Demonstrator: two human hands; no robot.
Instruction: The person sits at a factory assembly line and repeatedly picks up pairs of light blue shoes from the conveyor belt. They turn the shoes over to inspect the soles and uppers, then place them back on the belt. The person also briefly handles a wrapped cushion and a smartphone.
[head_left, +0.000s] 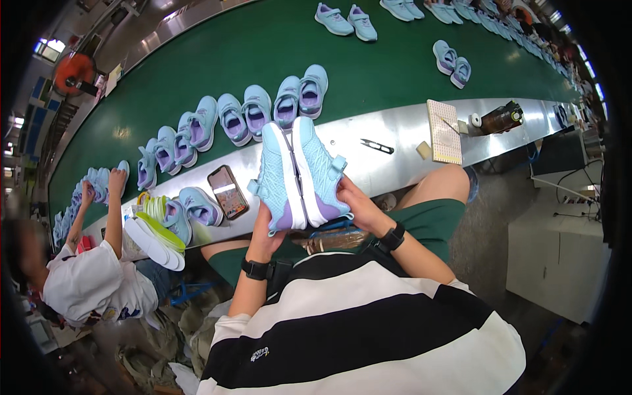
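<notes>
Held up in front of me is a pair of light blue and purple sneakers, set side by side with their white soles facing each other and toes pointing away. My left hand (264,232) is closed round the heel end of the left sneaker (273,172). My right hand (359,205) grips the heel end of the right sneaker (317,161). Each has a light blue strap sticking out at its outer side. The soles run close together along the middle. Parts of my fingers are hidden behind the shoes.
Several matching sneakers (257,108) line the green belt (368,72). On the metal ledge (388,128) lie a phone (228,191), thread snips (377,145), a patterned pad (444,131) and a dark bottle (501,118). White and yellow-green insoles (155,240) lie left. A co-worker (99,283) reaches toward shoes.
</notes>
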